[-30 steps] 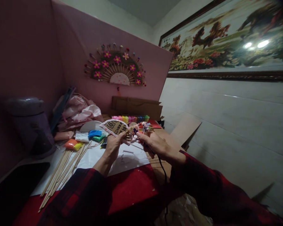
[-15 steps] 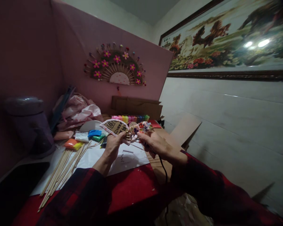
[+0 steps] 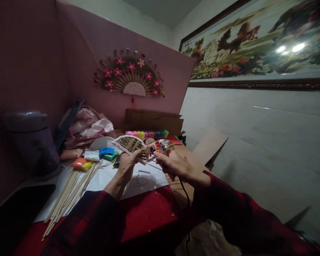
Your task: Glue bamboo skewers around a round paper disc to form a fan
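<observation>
My left hand pinches a half-round piece of brown cardboard between thumb and fingers. Black printing shows on the cardboard, and pale patterned paper is folded over its rim. Short sticks seem to lie along its lower edge by my thumb. My right hand is wrapped round a colourful patterned glue gun, whose front end points left at that edge. A black cord hangs down from beneath my right hand. Whether the tip touches the cardboard I cannot tell.
Wooden sticks lie on white paper over a red cloth. Bags of coloured clay and a row of coloured tubs stand behind. A flower-decorated fan hangs on the pink panel. A purple flask stands left.
Both hands stay almost in place, with the glue gun still at the cardboard's lower edge. The whole view has shifted very slightly.
</observation>
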